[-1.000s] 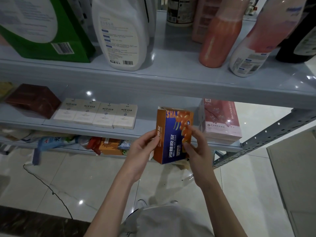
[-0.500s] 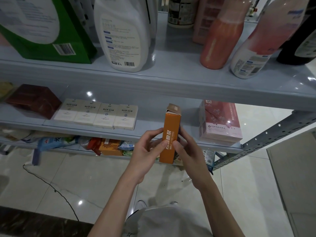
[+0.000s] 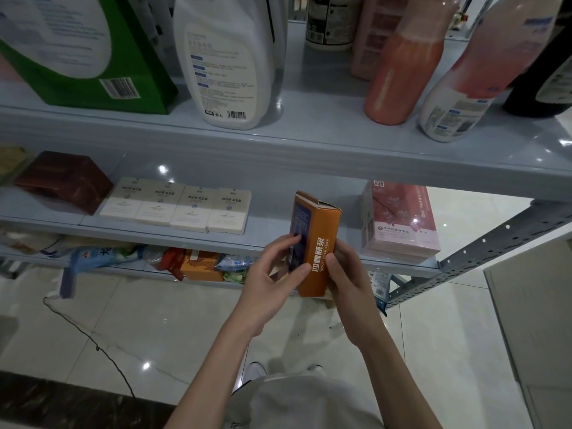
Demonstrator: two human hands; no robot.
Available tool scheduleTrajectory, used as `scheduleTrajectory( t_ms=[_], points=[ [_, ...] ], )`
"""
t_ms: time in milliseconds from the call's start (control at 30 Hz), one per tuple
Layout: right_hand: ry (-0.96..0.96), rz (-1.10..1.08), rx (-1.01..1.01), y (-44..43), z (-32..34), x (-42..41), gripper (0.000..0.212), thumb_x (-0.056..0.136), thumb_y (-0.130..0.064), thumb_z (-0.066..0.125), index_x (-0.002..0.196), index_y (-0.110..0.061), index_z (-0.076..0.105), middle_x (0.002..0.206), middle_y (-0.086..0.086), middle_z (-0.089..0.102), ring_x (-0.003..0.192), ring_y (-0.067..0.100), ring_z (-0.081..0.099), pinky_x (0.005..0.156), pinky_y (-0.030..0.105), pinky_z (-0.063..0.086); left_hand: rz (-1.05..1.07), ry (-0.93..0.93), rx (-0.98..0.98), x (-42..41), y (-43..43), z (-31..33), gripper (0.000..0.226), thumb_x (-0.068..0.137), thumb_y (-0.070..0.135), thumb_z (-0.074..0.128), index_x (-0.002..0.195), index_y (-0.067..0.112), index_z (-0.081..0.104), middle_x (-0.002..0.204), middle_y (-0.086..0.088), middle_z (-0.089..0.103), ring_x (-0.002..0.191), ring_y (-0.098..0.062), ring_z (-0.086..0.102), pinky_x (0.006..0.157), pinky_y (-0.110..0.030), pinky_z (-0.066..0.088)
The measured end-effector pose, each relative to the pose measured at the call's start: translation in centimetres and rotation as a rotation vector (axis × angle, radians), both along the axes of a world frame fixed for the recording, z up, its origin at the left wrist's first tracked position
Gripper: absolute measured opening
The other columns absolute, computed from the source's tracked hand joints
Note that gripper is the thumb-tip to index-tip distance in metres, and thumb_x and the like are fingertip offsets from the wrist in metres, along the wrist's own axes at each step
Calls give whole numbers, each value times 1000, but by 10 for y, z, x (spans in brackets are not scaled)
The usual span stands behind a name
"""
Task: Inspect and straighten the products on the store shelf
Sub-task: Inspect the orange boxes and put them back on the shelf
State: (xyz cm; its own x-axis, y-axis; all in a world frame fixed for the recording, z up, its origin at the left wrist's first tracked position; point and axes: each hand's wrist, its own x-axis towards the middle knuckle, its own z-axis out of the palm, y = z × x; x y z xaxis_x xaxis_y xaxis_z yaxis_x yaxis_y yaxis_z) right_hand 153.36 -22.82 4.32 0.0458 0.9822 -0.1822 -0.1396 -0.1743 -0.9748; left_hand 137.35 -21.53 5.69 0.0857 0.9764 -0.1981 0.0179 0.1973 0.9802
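Note:
An orange and blue box (image 3: pixel 318 239) stands upright in both my hands, in front of the middle shelf (image 3: pixel 278 243). Its orange narrow side with white lettering faces me, and a dark blue side shows on the left. My left hand (image 3: pixel 275 280) grips the blue side with fingers and thumb. My right hand (image 3: pixel 346 274) holds the right side, thumb on the orange face. The box's top flap looks slightly raised.
On the middle shelf lie a row of cream boxes (image 3: pixel 176 205), a brown box (image 3: pixel 65 181) and a pink pack (image 3: pixel 399 221). Bottles (image 3: pixel 229 57) and a green box (image 3: pixel 83 51) stand on the upper shelf. Packets (image 3: pixel 198 264) fill the lowest shelf. A cable (image 3: pixel 93 342) crosses the tiled floor.
The box has been turned in my hands: its wide blue front faced me a second ago, now the narrow orange side does, with another blue side coming into view on the left.

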Motion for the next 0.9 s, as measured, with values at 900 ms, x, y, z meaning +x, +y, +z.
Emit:
scheduleTrajectory(
  t_ms=[900],
  points=[
    [-84,73,-2,-6,5,-11,43,102,-48,51,145,-47,53,146,-13,55,136,5,52,112,38,46,13,-98,-128,5,6,5,52,94,59,40,145,49,49,147,11,52,135,-9,50,85,-14,43]
  ],
)
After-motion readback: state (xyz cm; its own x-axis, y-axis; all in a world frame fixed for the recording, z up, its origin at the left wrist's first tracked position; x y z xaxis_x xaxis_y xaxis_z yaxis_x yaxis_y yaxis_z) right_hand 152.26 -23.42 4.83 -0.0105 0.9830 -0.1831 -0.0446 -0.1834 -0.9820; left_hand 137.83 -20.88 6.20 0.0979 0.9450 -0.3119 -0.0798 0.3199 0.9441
